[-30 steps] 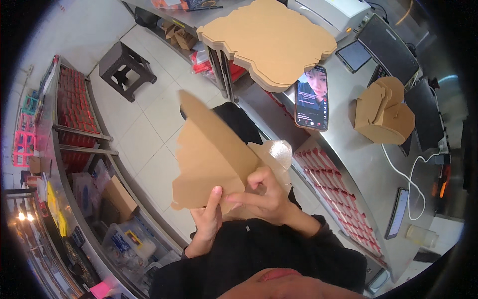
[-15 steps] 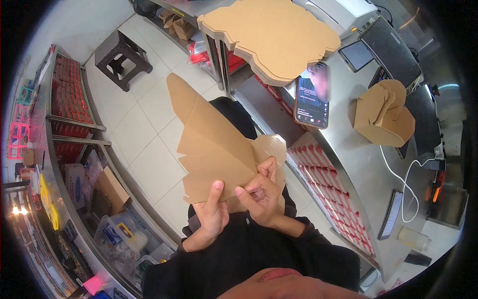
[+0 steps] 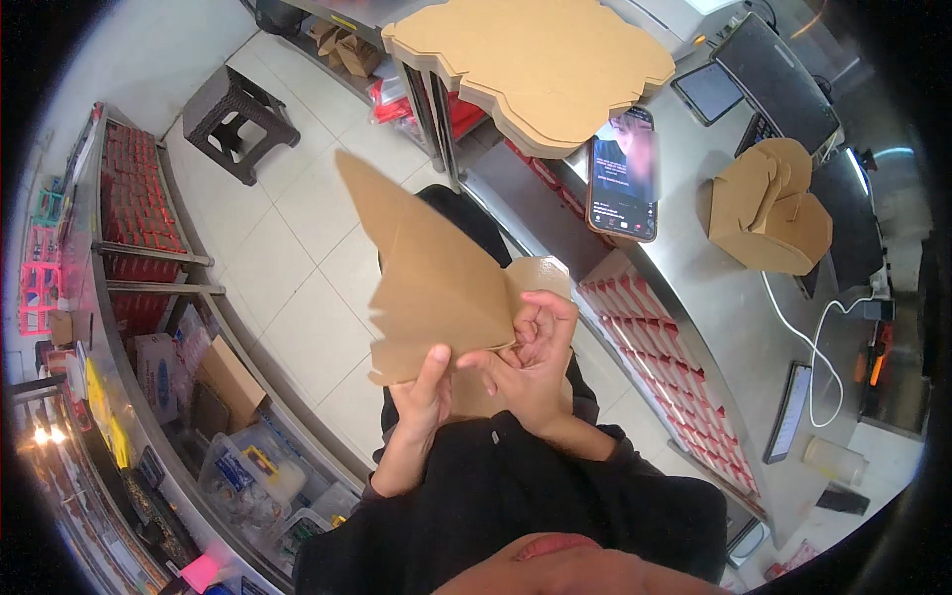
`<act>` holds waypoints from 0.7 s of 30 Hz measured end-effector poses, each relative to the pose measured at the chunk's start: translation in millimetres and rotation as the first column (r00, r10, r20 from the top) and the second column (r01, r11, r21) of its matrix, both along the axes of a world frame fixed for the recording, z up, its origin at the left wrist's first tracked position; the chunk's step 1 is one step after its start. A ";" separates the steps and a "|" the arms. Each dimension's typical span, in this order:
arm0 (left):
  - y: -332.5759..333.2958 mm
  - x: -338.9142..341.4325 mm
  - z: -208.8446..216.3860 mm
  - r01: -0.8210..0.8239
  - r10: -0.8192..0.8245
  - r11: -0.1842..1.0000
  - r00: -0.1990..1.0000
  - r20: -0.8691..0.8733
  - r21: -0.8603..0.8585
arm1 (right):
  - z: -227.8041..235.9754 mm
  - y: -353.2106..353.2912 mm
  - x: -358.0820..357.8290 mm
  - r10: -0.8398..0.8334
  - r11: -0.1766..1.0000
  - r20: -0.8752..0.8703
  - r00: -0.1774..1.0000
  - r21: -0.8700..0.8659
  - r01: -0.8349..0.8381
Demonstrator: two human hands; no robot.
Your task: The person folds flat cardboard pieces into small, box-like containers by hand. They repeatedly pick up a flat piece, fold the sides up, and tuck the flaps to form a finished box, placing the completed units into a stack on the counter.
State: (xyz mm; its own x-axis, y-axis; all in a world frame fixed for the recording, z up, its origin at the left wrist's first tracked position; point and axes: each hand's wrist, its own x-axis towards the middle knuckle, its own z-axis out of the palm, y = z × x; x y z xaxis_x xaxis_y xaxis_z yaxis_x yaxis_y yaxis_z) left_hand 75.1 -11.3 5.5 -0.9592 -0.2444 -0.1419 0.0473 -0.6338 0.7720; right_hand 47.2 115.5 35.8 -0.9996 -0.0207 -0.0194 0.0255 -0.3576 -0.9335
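A brown cardboard box blank [image 3: 436,283], partly folded, is held up in front of my body with its pointed flap toward the far left. My left hand [image 3: 420,402] pinches its near edge, thumb on top and fingers underneath. At the near right corner of the cardboard is my right hand [image 3: 535,382]; its thumb presses along the edge and its bent fingers work at the fold. The fingertips of that hand are partly hidden by the cardboard. A white glossy flap [image 3: 540,276] shows beyond my right fingers.
A stack of flat cardboard blanks [image 3: 535,69] overhangs the metal counter [image 3: 684,208] at the far right. On the counter are a lit phone [image 3: 623,188], a folded cardboard box [image 3: 759,238] and a white cable [image 3: 798,332]. A dark stool [image 3: 238,114] stands on the tiled floor. Shelves [image 3: 149,248] line the left.
The right fingers have opened somewhat and lifted at the corner, with the thumb still on the edge. The cardboard has tilted, its near edge rising slightly. The view has shifted a little.
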 end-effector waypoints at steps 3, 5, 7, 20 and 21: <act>3.7 -9.1 -11.2 -0.074 0.066 0.995 0.991 0.118 0.064 | -1.0 4.8 -5.5 -0.002 0.974 -0.075 0.997 0.228 0.019; -0.1 -12.7 -24.2 -0.130 0.110 0.985 0.981 0.160 0.116 | 1.5 23.4 -20.4 -0.158 0.805 -0.466 0.871 0.450 0.387; -7.9 -14.1 -32.0 -0.127 0.100 0.984 0.974 0.205 0.123 | 9.1 49.4 -37.5 -0.228 0.630 -0.639 0.735 0.478 0.612; -32.2 6.6 -15.0 0.400 -0.381 0.875 0.917 0.121 -0.273 | 14.1 29.3 -43.1 0.231 0.698 -0.373 0.898 0.707 0.114; -34.4 4.9 -15.3 0.412 -0.386 0.880 0.910 0.150 -0.237 | 14.4 25.5 -41.3 0.220 0.730 -0.343 0.913 0.679 0.079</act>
